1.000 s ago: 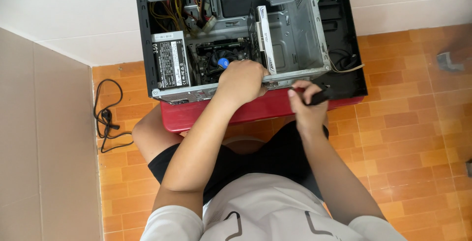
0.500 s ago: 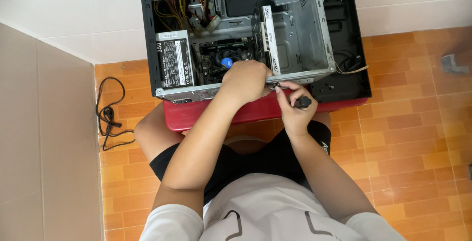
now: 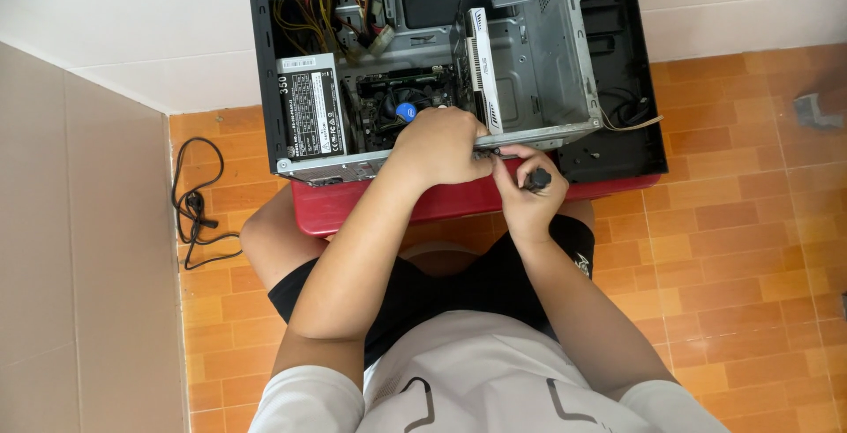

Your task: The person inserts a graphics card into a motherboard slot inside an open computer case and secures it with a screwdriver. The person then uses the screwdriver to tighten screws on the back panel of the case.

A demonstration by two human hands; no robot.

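Observation:
An open desktop computer case [image 3: 547, 62] lies on its side on a red stool [image 3: 353, 208], showing the power supply [image 3: 311, 115], the motherboard with a blue-centred cooler [image 3: 406, 111] and a white graphics card [image 3: 483, 67]. My left hand [image 3: 441, 146] rests closed on the case's near rim, over the card's bracket end. My right hand [image 3: 525, 190] grips a black-handled screwdriver [image 3: 536, 179], its tip pointed left at the rim beside my left hand.
The black side panel [image 3: 622, 89] lies under the case to the right. A black cable [image 3: 196, 208] is coiled on the orange tiled floor at left. A beige wall stands along the left and a white wall behind. My knees flank the stool.
My right hand brought the screwdriver leftward and up, from the case's right corner to the rim beside my left hand. The left hand stayed put.

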